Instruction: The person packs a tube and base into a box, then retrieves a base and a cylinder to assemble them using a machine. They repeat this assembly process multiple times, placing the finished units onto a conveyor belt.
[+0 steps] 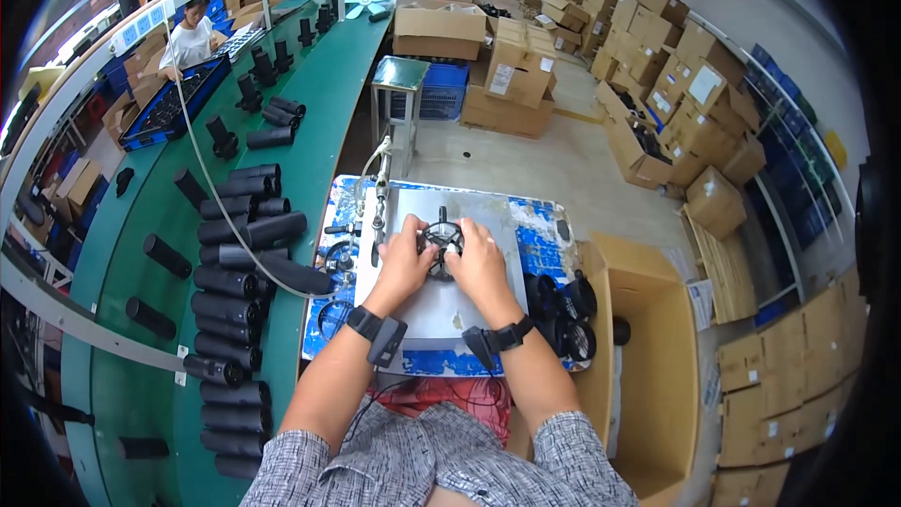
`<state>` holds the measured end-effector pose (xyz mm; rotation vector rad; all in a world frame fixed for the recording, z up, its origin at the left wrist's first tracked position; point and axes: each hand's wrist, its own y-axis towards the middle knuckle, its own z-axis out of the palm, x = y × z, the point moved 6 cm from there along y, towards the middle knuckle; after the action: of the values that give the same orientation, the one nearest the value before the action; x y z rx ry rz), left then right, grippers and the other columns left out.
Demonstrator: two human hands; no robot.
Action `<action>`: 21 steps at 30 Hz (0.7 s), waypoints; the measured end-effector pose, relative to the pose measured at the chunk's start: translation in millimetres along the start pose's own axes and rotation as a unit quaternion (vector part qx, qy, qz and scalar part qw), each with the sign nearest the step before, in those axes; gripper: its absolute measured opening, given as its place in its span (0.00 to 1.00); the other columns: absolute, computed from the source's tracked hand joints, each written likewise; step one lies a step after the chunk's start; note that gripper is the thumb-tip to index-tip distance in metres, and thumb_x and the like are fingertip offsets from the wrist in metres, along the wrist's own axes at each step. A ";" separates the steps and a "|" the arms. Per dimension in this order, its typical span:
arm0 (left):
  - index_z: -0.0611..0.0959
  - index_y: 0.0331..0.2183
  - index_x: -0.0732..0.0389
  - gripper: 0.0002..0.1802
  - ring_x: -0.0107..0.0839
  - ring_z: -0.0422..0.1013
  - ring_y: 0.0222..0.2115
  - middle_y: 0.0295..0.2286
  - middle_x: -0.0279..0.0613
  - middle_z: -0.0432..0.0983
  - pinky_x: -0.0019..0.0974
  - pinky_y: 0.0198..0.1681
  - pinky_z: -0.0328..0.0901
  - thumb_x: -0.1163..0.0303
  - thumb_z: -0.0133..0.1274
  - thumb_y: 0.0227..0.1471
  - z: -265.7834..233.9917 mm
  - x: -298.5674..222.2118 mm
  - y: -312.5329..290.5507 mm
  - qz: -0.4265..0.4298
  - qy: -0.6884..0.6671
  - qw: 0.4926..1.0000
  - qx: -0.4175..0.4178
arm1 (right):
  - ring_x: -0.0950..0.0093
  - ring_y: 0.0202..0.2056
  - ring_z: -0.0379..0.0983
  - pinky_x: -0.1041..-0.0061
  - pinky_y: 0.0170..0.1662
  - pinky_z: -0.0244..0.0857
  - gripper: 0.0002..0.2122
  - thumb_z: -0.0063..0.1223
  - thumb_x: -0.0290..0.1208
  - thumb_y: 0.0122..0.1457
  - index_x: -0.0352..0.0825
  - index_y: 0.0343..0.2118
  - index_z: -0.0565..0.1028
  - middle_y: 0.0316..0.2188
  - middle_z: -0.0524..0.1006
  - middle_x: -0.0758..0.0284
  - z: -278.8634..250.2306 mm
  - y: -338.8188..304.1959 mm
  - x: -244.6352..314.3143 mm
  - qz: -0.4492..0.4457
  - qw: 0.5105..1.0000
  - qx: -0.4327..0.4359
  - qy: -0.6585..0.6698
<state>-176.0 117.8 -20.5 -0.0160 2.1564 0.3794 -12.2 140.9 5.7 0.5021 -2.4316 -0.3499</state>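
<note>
A black spoked ring (441, 265) is located over the grey metal plate (441, 316), between the two hands; whether it is rested on the plate or held slightly above cannot be told. The ring is gripped from both sides: by the left hand (404, 261) at its left rim and by the right hand (479, 263) at its right rim, fingers curled round the outside, both thumbs laid inward over the near part. The hands are closed to about the ring's width, and nothing else is seen to be held. Both forearms are extended forward and angled inward, palms turned toward each other, wrists strapped in black bands. The ring's round face is turned upward; a short stem (443, 214) is pointed away from the person. Ring and stem together are aligned lengthwise along the away-from-body direction.

The plate is set on a worn blue-and-white table (537, 216). A metal lever fixture (380, 206) is mounted beyond the left hand. More black round parts (576, 338) are heaped at the table's right edge, beside an open cardboard box (657, 376). To the left, black tubes (225, 308) are laid in rows on a green workbench (314, 145)
</note>
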 end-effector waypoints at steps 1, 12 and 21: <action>0.76 0.53 0.59 0.24 0.48 0.77 0.43 0.39 0.48 0.81 0.55 0.49 0.64 0.68 0.66 0.58 1.3 -0.2 -0.3 -0.005 0.010 1.000 0.002 | 0.43 0.47 0.79 0.50 0.52 0.75 0.27 0.65 0.29 0.55 0.35 0.59 0.73 0.49 0.77 0.50 1.6 0.7 -0.9 -0.006 1.000 0.004 -0.004; 0.83 0.52 0.55 0.22 0.54 0.73 0.49 0.49 0.52 0.77 0.58 0.51 0.65 0.62 0.67 0.57 1.1 -3.6 -3.8 -0.016 0.124 0.991 -0.045 | 0.46 0.51 0.78 0.53 0.56 0.75 0.28 0.66 0.32 0.53 0.38 0.59 0.74 0.51 0.75 0.52 -5.8 16.5 -16.4 0.020 0.995 0.097 0.023; 0.88 0.43 0.60 0.11 0.52 0.75 0.45 0.44 0.50 0.77 0.53 0.47 0.69 0.70 0.64 0.58 -54.8 -20.6 -38.9 0.119 0.068 0.989 -0.062 | 0.51 0.54 0.78 0.59 0.59 0.73 0.42 0.79 0.51 0.45 0.30 0.61 0.76 0.54 0.72 0.50 -2.9 -1.8 -8.8 0.020 0.993 0.109 -0.039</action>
<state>-202.0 63.0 15.1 0.1509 2.2733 0.6679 -3.5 142.7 2.7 0.5413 -2.5661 -0.0872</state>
